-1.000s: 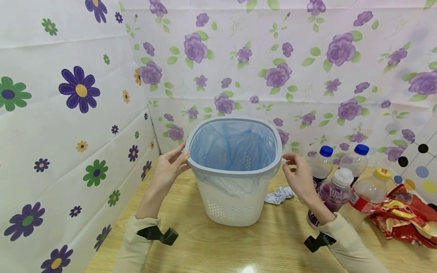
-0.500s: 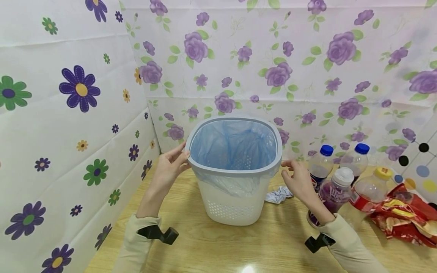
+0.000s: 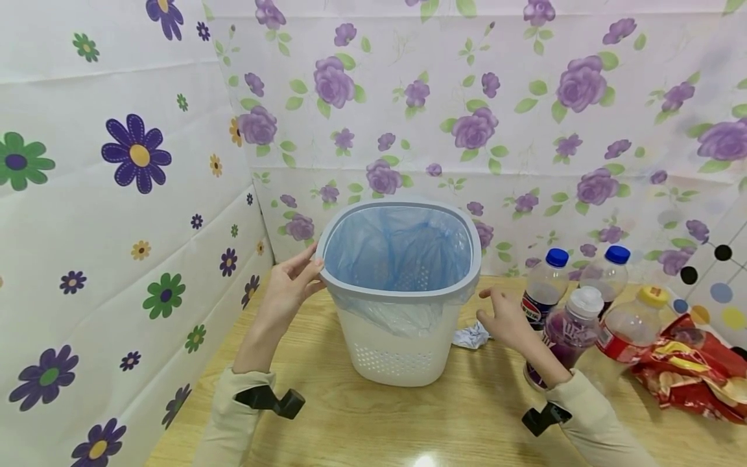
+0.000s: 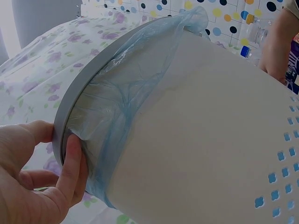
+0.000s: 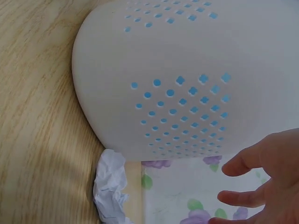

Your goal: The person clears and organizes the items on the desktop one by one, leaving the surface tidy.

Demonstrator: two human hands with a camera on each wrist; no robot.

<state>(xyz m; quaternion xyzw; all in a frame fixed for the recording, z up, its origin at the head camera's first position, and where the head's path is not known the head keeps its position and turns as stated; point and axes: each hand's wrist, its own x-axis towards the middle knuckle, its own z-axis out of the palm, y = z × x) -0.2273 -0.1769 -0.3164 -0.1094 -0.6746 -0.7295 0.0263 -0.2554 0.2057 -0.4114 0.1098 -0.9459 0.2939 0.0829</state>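
Note:
A white trash bin with a grey rim stands upright on the wooden table. Its blue plastic liner is folded out under the rim. At the bin's left side my left hand pinches the rim, thumb on one side and fingers on the liner in the left wrist view. My right hand is in the air right of the bin, fingers loosely bent and holding nothing. Crumpled white paper lies on the table between bin and right hand, partly covered by that hand; the right wrist view shows the paper beside the bin's base.
To the right stand several bottles: two with blue caps, a purple one and one with a yellow cap. A red snack bag lies at far right. Flowered sheets hang behind and at left.
My right hand has moved down a little, away from the rim and over more of the crumpled paper. The left hand and the bin stay put.

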